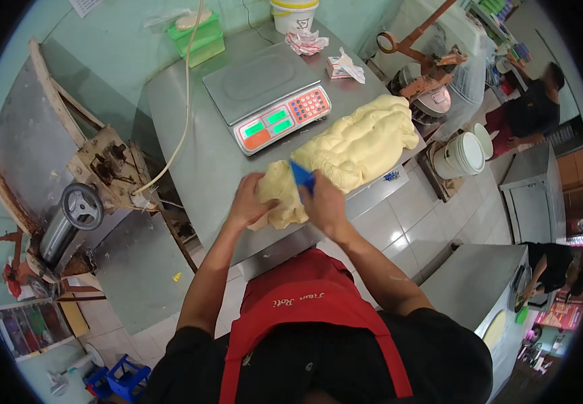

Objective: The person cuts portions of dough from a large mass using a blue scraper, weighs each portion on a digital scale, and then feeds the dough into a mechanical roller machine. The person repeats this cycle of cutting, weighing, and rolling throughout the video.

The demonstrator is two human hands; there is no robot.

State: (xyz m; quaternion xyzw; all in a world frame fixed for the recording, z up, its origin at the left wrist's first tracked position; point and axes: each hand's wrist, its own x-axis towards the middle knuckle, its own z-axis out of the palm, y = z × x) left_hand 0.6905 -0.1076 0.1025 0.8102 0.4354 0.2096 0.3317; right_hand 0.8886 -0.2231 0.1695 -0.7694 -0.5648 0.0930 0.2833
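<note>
A long mass of pale yellow dough (365, 138) lies along the front right part of the steel table. At its left end is a smaller dough piece (279, 192); whether the two are fully parted I cannot tell. My right hand (325, 205) grips a blue dough scraper (301, 176), its blade standing between the small piece and the big mass. My left hand (246, 202) holds the left side of the small piece, fingers and thumb curved round it. Just behind the dough stands a digital scale (258, 81) with lit green displays, its plate bare.
Behind the scale are a green box (197, 39), a white bucket (294, 17), a crumpled wrapper (306, 42) and a tissue box (343, 69). A rolling machine with a handwheel (81, 207) stands left. White buckets (460, 155) and two other people are at the right.
</note>
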